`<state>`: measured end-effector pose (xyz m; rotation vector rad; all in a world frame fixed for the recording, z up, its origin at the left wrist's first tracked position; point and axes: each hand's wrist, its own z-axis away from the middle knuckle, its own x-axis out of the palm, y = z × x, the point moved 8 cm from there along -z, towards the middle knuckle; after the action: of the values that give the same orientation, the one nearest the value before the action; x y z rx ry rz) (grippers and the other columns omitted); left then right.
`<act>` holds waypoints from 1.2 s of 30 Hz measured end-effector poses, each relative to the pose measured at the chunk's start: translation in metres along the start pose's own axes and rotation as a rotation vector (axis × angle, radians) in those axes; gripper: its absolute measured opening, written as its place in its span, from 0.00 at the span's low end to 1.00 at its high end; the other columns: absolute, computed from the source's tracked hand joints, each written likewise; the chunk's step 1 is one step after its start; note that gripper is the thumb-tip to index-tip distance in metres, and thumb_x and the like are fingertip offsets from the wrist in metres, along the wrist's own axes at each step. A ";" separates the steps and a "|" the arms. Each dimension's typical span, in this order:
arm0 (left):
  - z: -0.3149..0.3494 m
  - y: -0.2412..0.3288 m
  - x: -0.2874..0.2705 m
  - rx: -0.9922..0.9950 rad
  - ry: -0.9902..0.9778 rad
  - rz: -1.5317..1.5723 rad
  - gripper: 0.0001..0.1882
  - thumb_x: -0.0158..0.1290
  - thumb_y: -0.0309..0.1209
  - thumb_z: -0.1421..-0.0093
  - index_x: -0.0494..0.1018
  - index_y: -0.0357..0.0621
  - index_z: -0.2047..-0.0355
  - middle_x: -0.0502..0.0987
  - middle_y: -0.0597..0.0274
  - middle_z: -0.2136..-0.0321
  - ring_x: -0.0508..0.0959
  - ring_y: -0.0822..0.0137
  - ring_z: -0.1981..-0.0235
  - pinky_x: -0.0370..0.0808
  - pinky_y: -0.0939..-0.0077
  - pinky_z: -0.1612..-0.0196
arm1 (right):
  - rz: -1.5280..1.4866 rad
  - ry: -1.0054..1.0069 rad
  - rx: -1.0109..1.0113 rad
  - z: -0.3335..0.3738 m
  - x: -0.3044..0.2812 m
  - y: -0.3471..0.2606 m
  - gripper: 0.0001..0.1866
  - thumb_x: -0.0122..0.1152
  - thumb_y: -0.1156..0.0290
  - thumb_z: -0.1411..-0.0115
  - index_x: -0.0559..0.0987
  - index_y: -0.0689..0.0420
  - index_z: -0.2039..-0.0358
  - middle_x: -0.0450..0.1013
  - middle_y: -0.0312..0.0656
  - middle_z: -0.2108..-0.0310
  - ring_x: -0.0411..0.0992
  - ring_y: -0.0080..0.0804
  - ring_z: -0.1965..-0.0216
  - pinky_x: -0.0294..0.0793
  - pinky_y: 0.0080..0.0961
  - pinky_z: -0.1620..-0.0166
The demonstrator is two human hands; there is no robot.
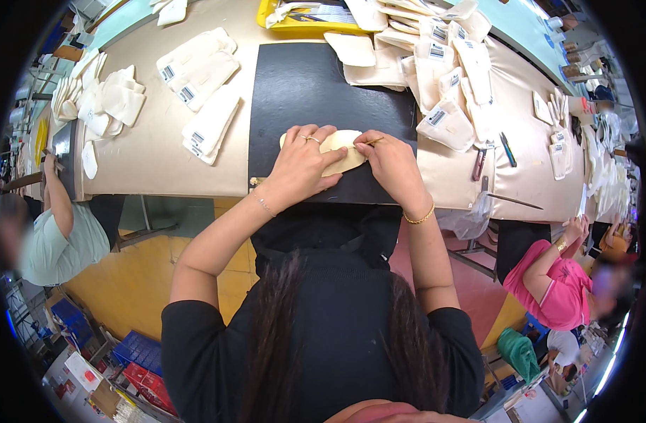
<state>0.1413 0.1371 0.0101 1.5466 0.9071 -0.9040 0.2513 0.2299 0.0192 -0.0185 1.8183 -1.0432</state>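
Observation:
A cream, oval-ended fabric piece lies on a black mat close to the table's front edge. My left hand rests spread across its left part, fingers over the far side and thumb apart, pressing it down. At the piece's right end, my right hand is closed in a pinch, thumb and forefinger together. Whatever those fingertips hold is too small to make out; a thin brownish line shows by them, perhaps a ring or a slim tool.
Labelled cream pieces are heaped right of the mat, with more stacks to the left. A yellow tray stands behind. Dark red snips, a teal-handled tool and a long thin blade lie right. Co-workers sit at both sides.

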 end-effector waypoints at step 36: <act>0.016 -0.245 -0.128 -0.476 0.283 -0.446 0.41 0.68 0.42 0.49 0.67 0.64 0.34 0.72 0.52 0.48 0.74 0.50 0.46 0.68 0.52 0.41 | -0.499 0.442 0.199 0.045 0.008 0.052 0.13 0.51 0.68 0.25 0.80 0.65 0.57 0.78 0.41 0.70 0.77 0.26 0.65 0.76 0.23 0.55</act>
<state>-0.1352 0.1426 0.0233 1.0885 1.5878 -0.7059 0.3026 0.2303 -0.0263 -0.1358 2.1527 -1.6820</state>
